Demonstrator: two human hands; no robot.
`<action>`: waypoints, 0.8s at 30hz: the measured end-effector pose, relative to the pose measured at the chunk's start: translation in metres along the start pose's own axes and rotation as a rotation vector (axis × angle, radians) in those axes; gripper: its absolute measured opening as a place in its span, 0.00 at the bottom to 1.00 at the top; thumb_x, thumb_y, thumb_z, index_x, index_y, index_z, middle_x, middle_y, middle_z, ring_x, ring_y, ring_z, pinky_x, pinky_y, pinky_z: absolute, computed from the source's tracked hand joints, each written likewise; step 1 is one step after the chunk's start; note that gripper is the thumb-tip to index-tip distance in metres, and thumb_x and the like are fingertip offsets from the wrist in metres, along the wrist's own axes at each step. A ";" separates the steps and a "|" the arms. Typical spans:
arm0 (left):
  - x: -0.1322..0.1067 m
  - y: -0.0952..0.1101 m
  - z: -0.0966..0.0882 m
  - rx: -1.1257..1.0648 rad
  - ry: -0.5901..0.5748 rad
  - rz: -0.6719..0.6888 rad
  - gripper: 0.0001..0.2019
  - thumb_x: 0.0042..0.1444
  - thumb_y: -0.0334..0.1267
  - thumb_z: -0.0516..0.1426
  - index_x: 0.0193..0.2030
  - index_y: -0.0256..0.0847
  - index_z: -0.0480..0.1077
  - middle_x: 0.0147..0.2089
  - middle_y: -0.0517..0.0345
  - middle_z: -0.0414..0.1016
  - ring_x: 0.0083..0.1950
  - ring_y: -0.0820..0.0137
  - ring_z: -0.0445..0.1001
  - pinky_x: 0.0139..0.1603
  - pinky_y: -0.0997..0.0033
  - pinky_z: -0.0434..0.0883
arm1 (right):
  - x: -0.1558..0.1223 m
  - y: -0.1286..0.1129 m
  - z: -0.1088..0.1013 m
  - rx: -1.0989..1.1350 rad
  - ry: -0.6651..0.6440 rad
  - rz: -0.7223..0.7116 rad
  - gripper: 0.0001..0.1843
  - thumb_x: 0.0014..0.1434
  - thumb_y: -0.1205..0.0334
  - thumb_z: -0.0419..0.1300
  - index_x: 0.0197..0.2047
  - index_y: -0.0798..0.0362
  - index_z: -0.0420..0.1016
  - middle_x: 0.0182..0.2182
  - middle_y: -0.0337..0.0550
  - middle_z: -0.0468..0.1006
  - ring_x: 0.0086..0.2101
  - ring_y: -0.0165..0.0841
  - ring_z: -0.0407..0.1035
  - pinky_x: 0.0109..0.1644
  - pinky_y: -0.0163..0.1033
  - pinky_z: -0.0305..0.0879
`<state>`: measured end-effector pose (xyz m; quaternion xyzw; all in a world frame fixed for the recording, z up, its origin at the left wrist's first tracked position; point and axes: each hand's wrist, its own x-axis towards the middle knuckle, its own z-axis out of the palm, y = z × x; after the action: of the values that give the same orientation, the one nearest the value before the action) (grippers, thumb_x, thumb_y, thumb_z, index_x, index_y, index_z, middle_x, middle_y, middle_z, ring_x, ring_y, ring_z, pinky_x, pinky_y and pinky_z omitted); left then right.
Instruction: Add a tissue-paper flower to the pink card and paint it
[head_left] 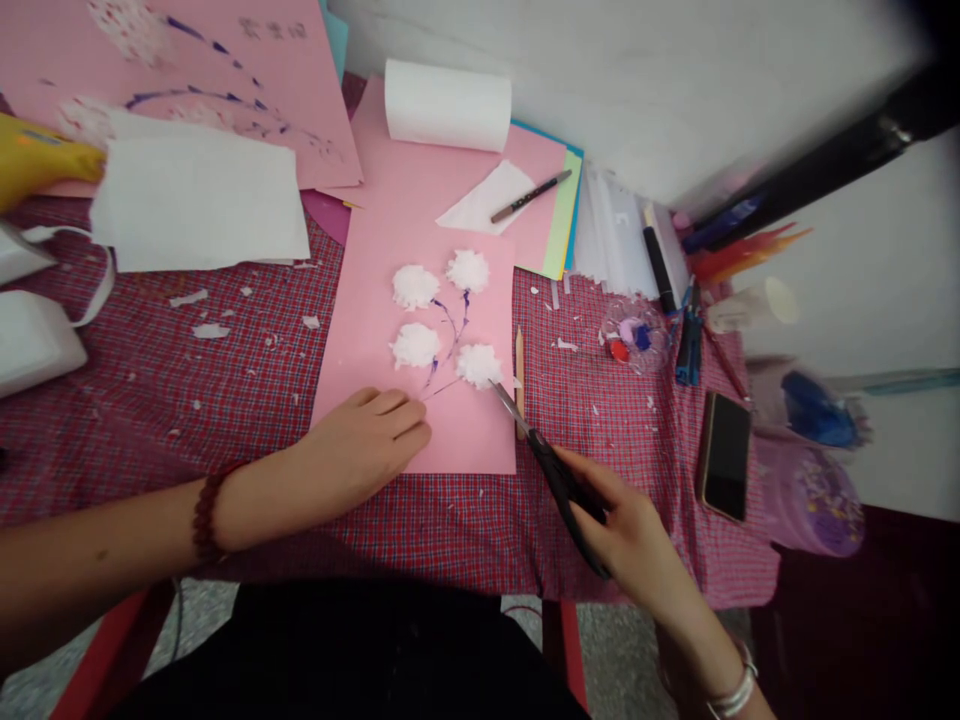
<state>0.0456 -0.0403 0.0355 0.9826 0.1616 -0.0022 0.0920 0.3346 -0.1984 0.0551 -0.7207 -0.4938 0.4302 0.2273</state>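
A sheet of pink paper (pixel 360 350) lies before me, bearing several fluffy white flowers with thin purple stems drawn on it. My left hand (pixel 375 440) rests flat on its lower left part, fingers slightly bent and holding nothing. In my right hand (pixel 630 530) are black-handled scissors (pixel 559 480), gripped by the handles. Their blade tips touch or hover at the edge of the lower right white flower (pixel 478 366); which of the two I cannot tell. A pencil (pixel 519 385) lies along the right edge of the paper, next to the blades.
White tissue sheets (pixel 202 200) lie at left, below a finished-looking pink picture (pixel 300 90). A paper roll (pixel 448 105) and a brush pen (pixel 531 196) sit at the back. On the right are a paint palette (pixel 634 340), a phone (pixel 726 455) and a purple tub (pixel 810 500). Paper scraps litter the checked cloth (pixel 247 390).
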 end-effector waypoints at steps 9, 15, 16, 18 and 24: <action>-0.001 0.000 0.004 -0.014 0.009 -0.017 0.08 0.61 0.28 0.55 0.46 0.37 0.71 0.50 0.50 0.74 0.49 0.58 0.68 0.48 0.58 0.67 | -0.001 -0.006 0.000 0.170 -0.048 0.109 0.25 0.60 0.55 0.62 0.61 0.44 0.71 0.57 0.43 0.76 0.56 0.40 0.72 0.65 0.52 0.64; -0.001 0.001 0.003 -0.026 0.000 -0.025 0.07 0.62 0.29 0.55 0.45 0.37 0.71 0.50 0.49 0.74 0.49 0.58 0.68 0.48 0.59 0.67 | 0.001 -0.012 0.001 0.244 -0.068 0.157 0.26 0.58 0.55 0.64 0.59 0.47 0.73 0.53 0.45 0.79 0.53 0.42 0.74 0.62 0.51 0.68; -0.001 0.000 0.003 -0.025 -0.001 -0.024 0.07 0.61 0.29 0.55 0.45 0.37 0.71 0.50 0.49 0.74 0.49 0.58 0.68 0.48 0.59 0.67 | 0.002 -0.011 0.001 0.249 -0.071 0.159 0.26 0.58 0.55 0.64 0.59 0.48 0.73 0.53 0.45 0.80 0.53 0.41 0.74 0.62 0.51 0.68; -0.002 0.000 0.003 -0.026 0.007 -0.022 0.07 0.61 0.29 0.55 0.45 0.37 0.71 0.49 0.49 0.75 0.49 0.58 0.68 0.48 0.59 0.66 | 0.002 -0.009 0.003 0.250 -0.073 0.161 0.26 0.59 0.55 0.64 0.59 0.48 0.72 0.53 0.46 0.80 0.53 0.41 0.74 0.62 0.50 0.68; -0.002 -0.001 0.005 -0.024 0.019 -0.019 0.08 0.62 0.28 0.53 0.45 0.37 0.71 0.49 0.49 0.75 0.48 0.59 0.68 0.48 0.59 0.66 | -0.001 -0.004 0.001 0.094 -0.086 0.076 0.26 0.60 0.57 0.60 0.61 0.50 0.68 0.53 0.50 0.78 0.51 0.40 0.75 0.59 0.50 0.71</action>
<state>0.0437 -0.0404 0.0306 0.9798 0.1716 0.0081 0.1022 0.3320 -0.1977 0.0581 -0.7084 -0.4546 0.4918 0.2231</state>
